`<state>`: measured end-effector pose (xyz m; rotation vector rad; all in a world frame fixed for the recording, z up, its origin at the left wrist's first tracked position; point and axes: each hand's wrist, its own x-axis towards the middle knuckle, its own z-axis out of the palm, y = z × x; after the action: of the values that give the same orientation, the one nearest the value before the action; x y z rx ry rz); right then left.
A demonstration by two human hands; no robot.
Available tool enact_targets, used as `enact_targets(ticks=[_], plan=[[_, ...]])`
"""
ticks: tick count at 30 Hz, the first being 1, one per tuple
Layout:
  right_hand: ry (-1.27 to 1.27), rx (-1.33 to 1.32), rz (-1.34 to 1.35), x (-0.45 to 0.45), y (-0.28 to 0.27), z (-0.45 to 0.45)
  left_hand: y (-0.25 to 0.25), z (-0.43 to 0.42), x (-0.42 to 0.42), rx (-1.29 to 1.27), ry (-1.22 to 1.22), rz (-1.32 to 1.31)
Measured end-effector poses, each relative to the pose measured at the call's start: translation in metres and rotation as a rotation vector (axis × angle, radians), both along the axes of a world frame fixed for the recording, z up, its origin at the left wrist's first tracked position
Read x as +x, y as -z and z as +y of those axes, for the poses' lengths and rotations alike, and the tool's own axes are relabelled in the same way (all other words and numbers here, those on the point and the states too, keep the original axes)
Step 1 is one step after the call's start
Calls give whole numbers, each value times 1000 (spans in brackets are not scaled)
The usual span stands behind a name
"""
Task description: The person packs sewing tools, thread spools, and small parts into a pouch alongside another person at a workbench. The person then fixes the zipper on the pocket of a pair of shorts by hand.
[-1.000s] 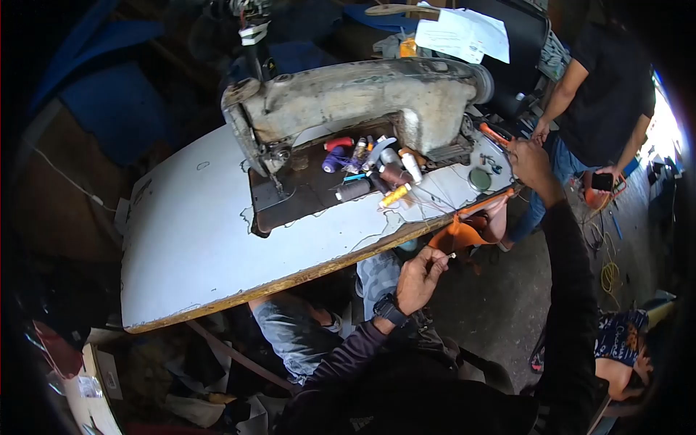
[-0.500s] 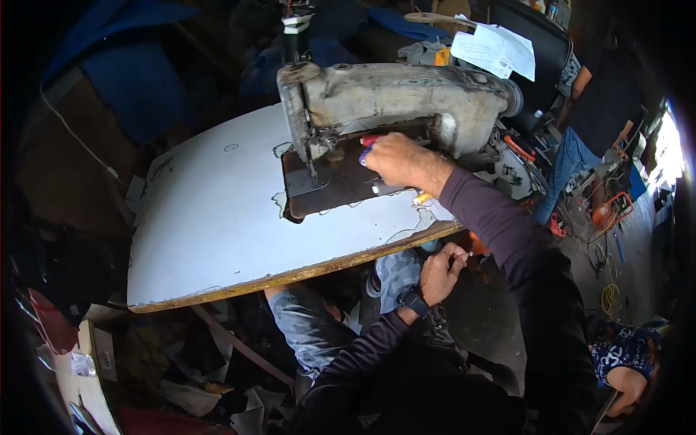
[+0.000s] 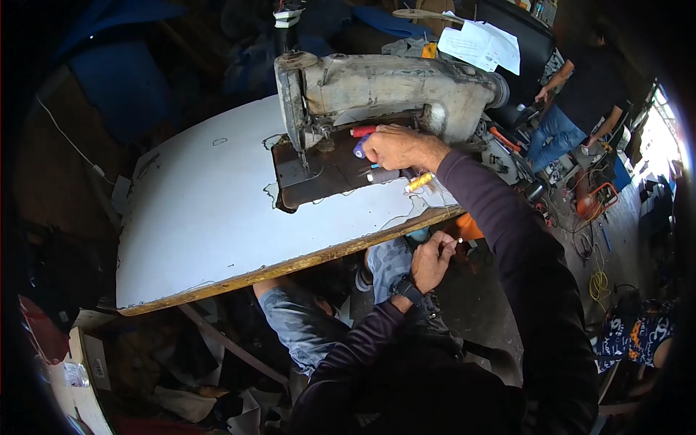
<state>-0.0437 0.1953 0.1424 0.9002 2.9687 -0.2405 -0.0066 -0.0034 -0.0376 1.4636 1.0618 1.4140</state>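
My right hand reaches over the dark bed plate of the old sewing machine, fingers closed among thread spools. Its fingertips are at a purple spool, next to a red spool. A grey spool and a yellow spool lie just below this hand; other spools are hidden under it. Below the table's front edge, my left hand pinches a small pale object, too small to make out. A dark watch is on the left wrist.
The white tabletop has a worn wooden front edge. Beyond the machine lie papers. Tools, including an orange-handled one, lie at its right. A person stands at the back right; another person's patterned clothing shows lower right.
My right hand has come from the table's right end to the spools beside the machine. My left hand stays below the edge, still pinching the small object. The camera view has shifted.
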Motion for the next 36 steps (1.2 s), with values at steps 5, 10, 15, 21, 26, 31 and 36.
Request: enact_targets(ticks=[5,10,15,21,26,31,36], plan=[[4,-120,33,4,-3,4,-1,-5,0,-4,-6,-23],[-48,-126,-23,-1,-8,-3,-3,-3,2,0,-12,-6],[-17,-116,4,-1,-3,-8,-1,-3,4,22,-7,-45],[-150,194,430,10,12,-26,-4,29,-47,45,250,323],[-37,207,660,31,8,-69,-40,46,-79,-567,851,151],[19,155,926,65,22,-95,-80,52,-84,-656,896,184],[42,299,889,97,19,-98,-79,48,-88,-637,882,198]])
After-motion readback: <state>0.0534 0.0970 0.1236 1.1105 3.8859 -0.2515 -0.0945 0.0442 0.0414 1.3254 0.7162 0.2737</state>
